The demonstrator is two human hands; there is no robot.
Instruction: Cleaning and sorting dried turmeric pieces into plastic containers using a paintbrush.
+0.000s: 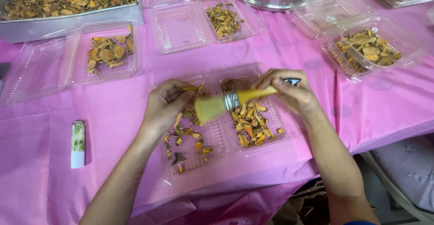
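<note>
white tube [77,144] left of hands [165,105]

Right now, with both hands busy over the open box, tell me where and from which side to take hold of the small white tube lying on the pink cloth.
Grip the tube across its middle, fingers on its two long sides, coming straight down from above. It lies flat on the pink cloth, lengthwise away from the person, with bare cloth on both sides. The left hand is nearest to it.
</note>
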